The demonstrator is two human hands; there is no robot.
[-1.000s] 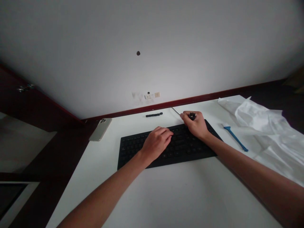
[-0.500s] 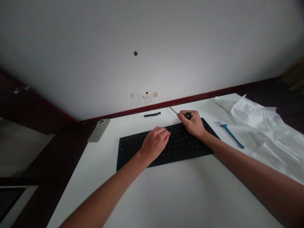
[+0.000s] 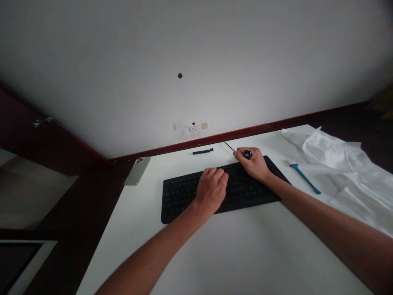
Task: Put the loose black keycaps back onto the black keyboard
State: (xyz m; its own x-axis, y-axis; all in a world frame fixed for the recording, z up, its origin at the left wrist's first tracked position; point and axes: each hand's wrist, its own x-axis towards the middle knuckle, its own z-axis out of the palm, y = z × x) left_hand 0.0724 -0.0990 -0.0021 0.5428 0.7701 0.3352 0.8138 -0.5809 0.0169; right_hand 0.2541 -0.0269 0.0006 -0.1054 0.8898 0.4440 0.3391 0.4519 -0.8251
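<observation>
A black keyboard (image 3: 179,196) lies on the white table, its middle and upper right covered by my hands. My left hand (image 3: 212,186) rests over the middle of it, fingers curled in. Anything under those fingertips is hidden. Near the keyboard's back right edge, my right hand (image 3: 253,163) is wrapped round a black-handled tool (image 3: 247,154). Only the round end of its handle shows above the fist; its lower end is out of sight. Behind the keyboard, several small black keycaps (image 3: 202,151) lie in a row.
A phone (image 3: 137,171) lies at the table's left edge. On the right are a blue slim tool (image 3: 305,179) and a crumpled white sheet (image 3: 334,151). A thin black cable (image 3: 229,145) runs off the back edge towards the wall. Wall sockets (image 3: 198,127) sit beyond the table.
The view has shifted slightly, so everything sits a little further right. My left hand has curled more and moved slightly over the keys. The right hand keeps its grip on the tool.
</observation>
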